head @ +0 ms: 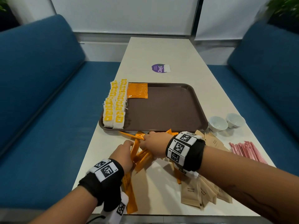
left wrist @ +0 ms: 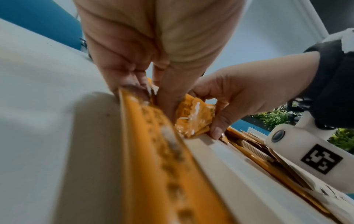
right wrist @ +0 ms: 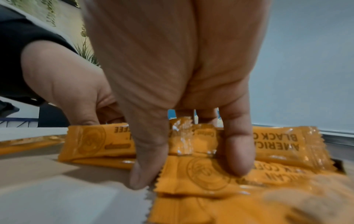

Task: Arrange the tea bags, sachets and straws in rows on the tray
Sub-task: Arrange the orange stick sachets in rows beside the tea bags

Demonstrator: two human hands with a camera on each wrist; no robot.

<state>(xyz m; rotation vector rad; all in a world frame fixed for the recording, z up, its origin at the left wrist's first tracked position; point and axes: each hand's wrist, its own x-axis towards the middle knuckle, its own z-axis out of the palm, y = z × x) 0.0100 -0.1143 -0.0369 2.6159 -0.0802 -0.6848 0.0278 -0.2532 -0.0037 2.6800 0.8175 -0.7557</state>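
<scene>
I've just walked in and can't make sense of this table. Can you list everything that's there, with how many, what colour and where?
tray: one, brown, middle of the table
tea bags: many, white with yellow tags, two rows along the tray's left side
placed coffee sachets: several, orange, far left of the tray beside the tea bags
loose coffee sachets: a pile, orange, on the table before the tray
brown sugar sachets: several, tan, near right
straws: a bundle, pink, right edge
cups: two, white, right of the tray
sticker: one, purple, far table
sofas: two, blue, either side
left hand: gathering loose sachets
right hand: gathering loose sachets
</scene>
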